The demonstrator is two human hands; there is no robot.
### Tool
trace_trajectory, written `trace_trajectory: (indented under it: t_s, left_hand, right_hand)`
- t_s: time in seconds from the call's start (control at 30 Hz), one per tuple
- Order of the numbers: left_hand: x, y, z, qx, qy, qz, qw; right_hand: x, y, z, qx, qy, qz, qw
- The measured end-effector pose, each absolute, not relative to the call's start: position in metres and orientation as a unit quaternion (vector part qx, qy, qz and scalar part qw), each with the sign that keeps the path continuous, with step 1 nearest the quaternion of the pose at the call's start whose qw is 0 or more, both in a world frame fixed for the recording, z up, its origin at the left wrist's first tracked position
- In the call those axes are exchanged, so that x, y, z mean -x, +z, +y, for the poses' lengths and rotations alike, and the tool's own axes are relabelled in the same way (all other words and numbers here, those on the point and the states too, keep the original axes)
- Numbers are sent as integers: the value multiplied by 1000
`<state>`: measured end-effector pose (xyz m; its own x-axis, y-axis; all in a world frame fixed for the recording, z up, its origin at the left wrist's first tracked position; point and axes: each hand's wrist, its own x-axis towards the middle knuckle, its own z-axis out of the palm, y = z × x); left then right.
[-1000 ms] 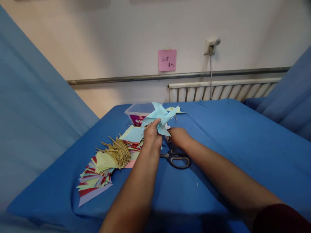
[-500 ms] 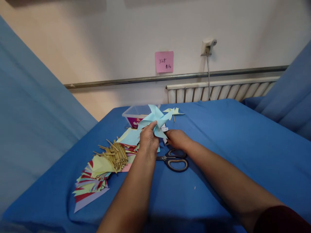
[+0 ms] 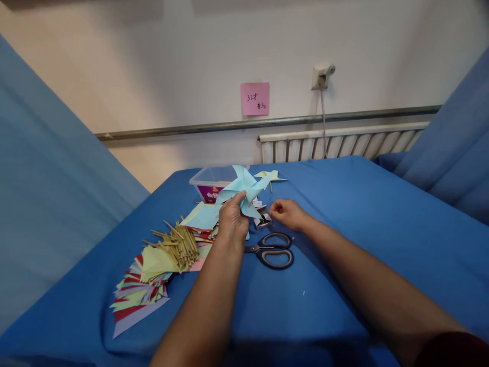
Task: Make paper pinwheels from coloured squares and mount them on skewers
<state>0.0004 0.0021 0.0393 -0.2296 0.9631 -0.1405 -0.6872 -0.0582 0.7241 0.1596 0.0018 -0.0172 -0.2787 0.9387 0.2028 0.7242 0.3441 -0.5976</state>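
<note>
Left hand: the left hand (image 3: 232, 223) is up off the desk (image 3: 344, 244) and its grip is closed on a light blue paper pinwheel (image 3: 244, 189), thumb on the front.
Pinwheel: it is in the air near the far edge of the desk, just in front of a clear plastic box (image 3: 212, 182).
Right hand: the right hand (image 3: 287, 214) is just beside the pinwheel, not touching it. Its fingers are curled in with the tips pinched. I cannot tell if something tiny is in them.
Small box: a little open box (image 3: 263, 220) lies on the desk between the two hands.
Scissors: black scissors (image 3: 272, 251) lie flat on the desk, just on the near side of the hands.
Sticks: a pile of thin sticks (image 3: 179, 243) lies on colored paper sheets (image 3: 141, 285) toward the left edge.
Other pinwheel: a pale yellow one (image 3: 270, 176) lies at the far edge.
</note>
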Motion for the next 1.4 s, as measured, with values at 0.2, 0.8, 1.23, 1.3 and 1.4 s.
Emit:
trace_trajectory:
  t_s: [0.2, 0.8, 1.23, 1.3, 1.4]
  left_hand:
    - [-9, 37, -1, -205, 682, 362, 601]
    - [-20, 28, -8, -276, 639, 383, 607]
    - [-24, 26, -12, -300, 624, 403, 599]
    - [-24, 26, -12, -300, 622, 402, 601]
    - [-24, 26, -12, -297, 622, 402, 602]
  right_hand:
    - [-216, -24, -15, 521, 217, -798, 212]
    - [-208, -17, -25, 522, 149, -823, 166]
    - [-206, -25, -22, 468, 267, -819, 196]
    - [-207, -25, -21, 475, 261, -815, 202]
    - [-210, -24, -20, 485, 256, -809, 210]
